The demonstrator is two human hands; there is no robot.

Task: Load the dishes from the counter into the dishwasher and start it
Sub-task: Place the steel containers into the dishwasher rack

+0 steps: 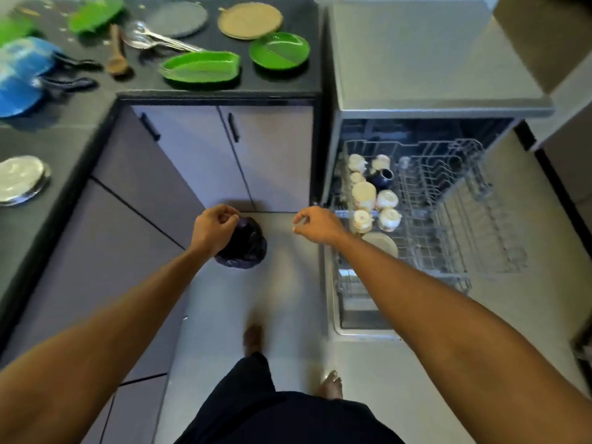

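My left hand (pixel 214 227) hangs with curled fingers in front of a dark glossy round thing (pixel 248 248) low by the cabinet; I cannot tell whether it grips it. My right hand (pixel 315 224) is loosely curled and holds nothing, just left of the open dishwasher (pixel 352 91). Its pulled-out rack (pixel 448 219) carries several cream cups (pixel 387 200), a dark blue cup (pixel 382 177) and a cream plate (pixel 381 243). On the black counter (pixel 288 81) lie a long green dish (pixel 201 70), a round green plate (pixel 279 51), spoons (pixel 150 36) and a wooden spoon (pixel 116 56).
Blue pans (pixel 22 75) with black handles sit at the counter's left, a steel plate (pixel 20 179) lower left. A tan mat (pixel 250 20), a grey mat (pixel 177 17) and more green dishes (pixel 96 12) lie at the back. Closed cabinet doors (pixel 198 149) face me.
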